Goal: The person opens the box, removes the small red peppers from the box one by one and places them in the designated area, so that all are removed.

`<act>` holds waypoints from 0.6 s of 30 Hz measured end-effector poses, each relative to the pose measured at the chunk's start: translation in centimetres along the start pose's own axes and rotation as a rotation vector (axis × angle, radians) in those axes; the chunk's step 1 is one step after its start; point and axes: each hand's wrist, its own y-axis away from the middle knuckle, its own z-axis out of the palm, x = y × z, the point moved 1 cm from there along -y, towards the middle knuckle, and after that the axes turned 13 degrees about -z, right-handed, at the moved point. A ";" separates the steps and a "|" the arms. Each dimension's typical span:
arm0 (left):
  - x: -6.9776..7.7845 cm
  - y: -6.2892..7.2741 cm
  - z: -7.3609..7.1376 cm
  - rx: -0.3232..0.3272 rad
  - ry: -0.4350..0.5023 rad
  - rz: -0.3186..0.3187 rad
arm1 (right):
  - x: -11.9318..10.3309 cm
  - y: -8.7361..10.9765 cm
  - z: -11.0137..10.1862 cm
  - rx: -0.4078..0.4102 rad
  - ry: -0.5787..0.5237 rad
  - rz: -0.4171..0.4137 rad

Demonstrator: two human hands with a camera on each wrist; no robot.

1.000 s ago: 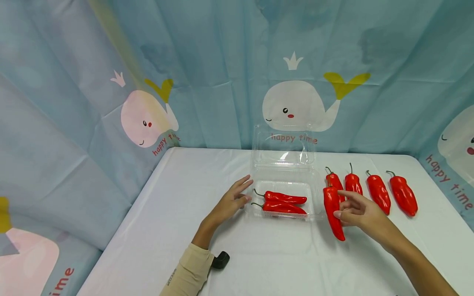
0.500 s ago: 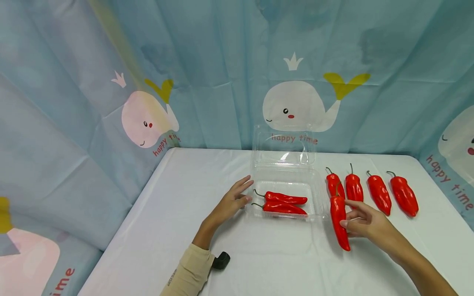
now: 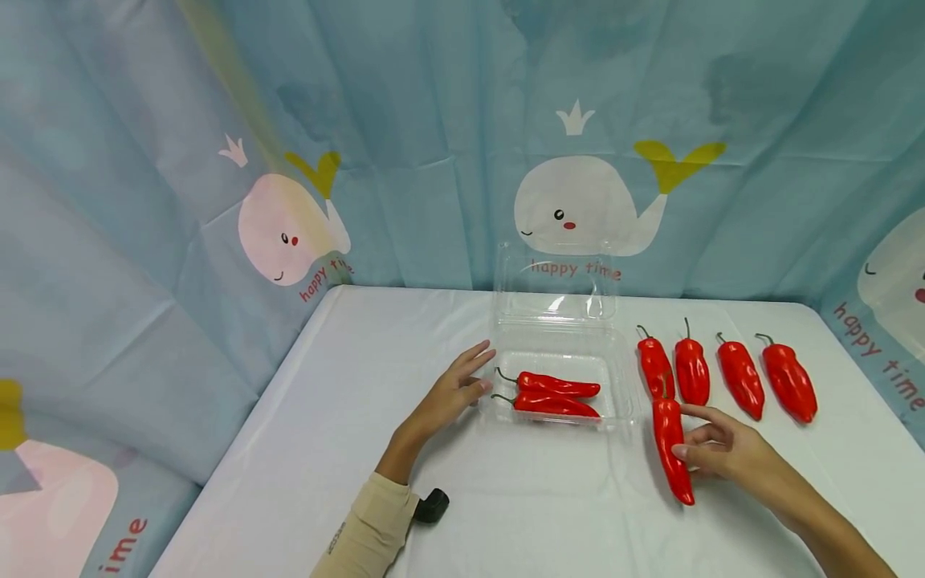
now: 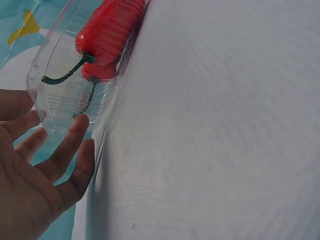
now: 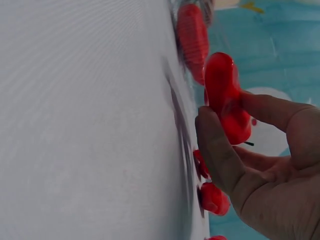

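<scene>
My right hand (image 3: 733, 453) pinches a long red pepper (image 3: 670, 445) between thumb and fingers, its stem end pointing away from me. In the right wrist view that pepper (image 5: 222, 85) appears above the white surface. Left of it stands a clear plastic clamshell box (image 3: 552, 361), lid up, with two red peppers (image 3: 560, 387) lying crosswise at its near side, stems to the left. At the box's left wall is my left hand (image 3: 444, 397), fingers spread and loosely bent. The left wrist view shows its fingertips (image 4: 80, 125) right at the clear wall.
Several more red peppers (image 3: 739, 377) lie in a row right of the box, stems away from me. The box's raised lid (image 3: 556, 289) stands before a blue whale-print curtain (image 3: 405, 160). A white cloth (image 3: 376, 345) covers the table.
My right hand has moved toward me and slightly right with the pepper, away from the box. My left hand and the box have stayed in place.
</scene>
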 end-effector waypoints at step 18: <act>0.0 -0.1 0.0 0.006 -0.006 -0.009 | 0.4 0.1 0.2 -0.017 0.098 0.086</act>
